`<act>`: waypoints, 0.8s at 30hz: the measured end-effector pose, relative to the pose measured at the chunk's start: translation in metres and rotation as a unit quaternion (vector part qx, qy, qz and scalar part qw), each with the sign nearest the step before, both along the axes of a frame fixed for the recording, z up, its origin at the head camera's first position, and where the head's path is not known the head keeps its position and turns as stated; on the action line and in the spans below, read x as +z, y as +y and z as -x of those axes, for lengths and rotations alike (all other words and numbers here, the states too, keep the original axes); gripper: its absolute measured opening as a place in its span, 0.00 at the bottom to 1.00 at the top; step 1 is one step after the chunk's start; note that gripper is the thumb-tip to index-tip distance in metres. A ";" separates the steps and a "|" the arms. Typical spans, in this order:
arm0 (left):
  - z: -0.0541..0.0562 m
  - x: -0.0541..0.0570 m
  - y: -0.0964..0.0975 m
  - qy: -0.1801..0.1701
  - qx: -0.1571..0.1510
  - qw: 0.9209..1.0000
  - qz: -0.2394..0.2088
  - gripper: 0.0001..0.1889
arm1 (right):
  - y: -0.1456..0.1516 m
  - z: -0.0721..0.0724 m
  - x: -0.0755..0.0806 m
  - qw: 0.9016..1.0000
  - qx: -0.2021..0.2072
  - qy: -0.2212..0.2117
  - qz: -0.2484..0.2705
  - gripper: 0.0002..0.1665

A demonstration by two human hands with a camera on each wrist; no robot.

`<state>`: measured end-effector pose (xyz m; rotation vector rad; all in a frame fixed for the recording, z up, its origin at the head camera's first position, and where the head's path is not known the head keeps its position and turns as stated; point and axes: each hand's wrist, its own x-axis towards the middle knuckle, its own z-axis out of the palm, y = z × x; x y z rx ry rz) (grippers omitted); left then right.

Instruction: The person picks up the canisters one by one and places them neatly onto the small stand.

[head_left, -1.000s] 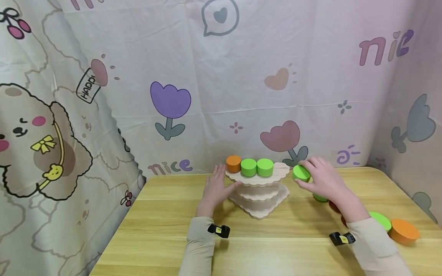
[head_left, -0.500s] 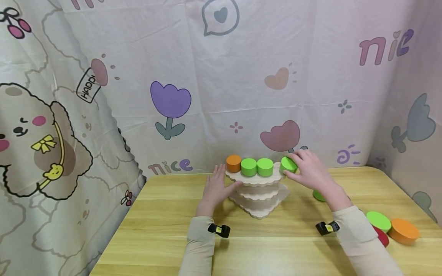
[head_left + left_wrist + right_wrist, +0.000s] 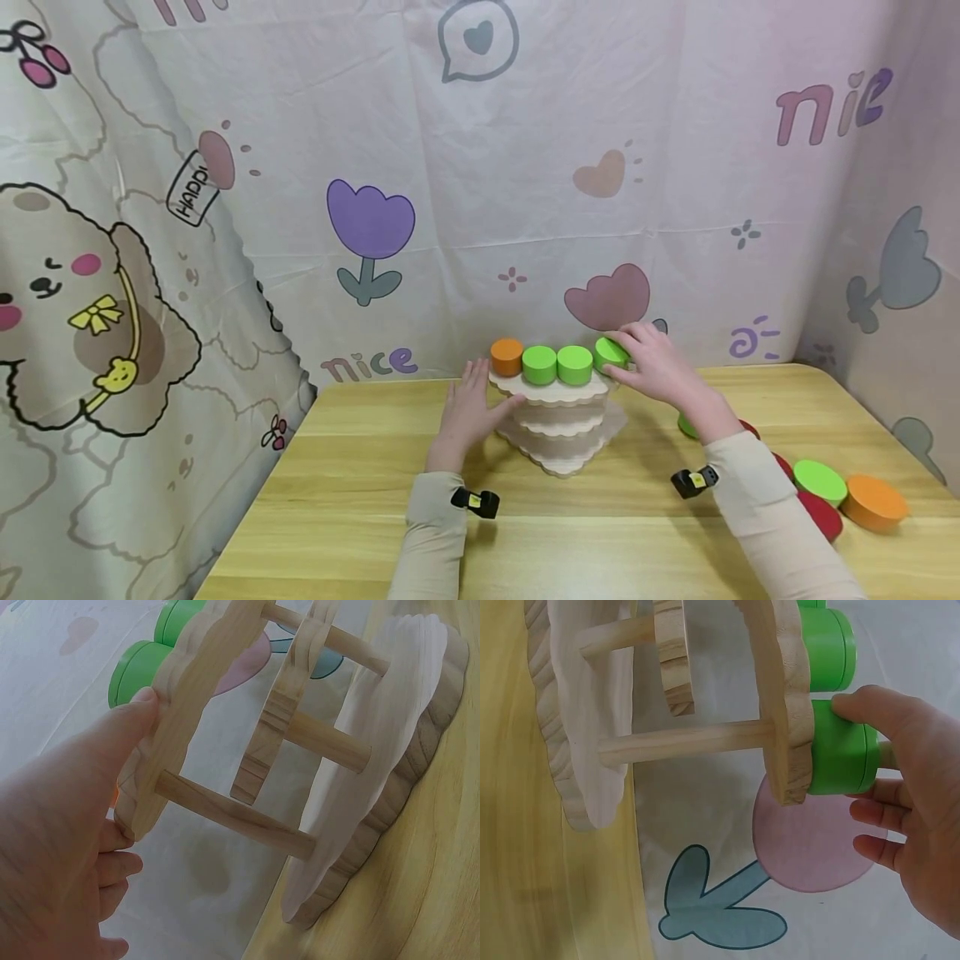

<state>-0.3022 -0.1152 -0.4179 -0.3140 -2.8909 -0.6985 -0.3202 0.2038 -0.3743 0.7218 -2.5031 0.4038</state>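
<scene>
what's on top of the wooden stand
An orange block and three green blocks, the rightmost pinched by the right hand; what lies directly under them is covered.

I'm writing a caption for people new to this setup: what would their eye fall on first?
Probably the one orange block and three green blocks lined up atop the pale wooden stand, the right hand gripping the rightmost green one. Next, likely, the big winking cartoon animal on the cloth at the far left.
</scene>
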 end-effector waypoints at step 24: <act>0.001 -0.001 0.000 0.003 0.002 1.000 0.002 0.56 | -0.007 0.006 0.001 1.000 0.008 -0.030 -0.002 0.32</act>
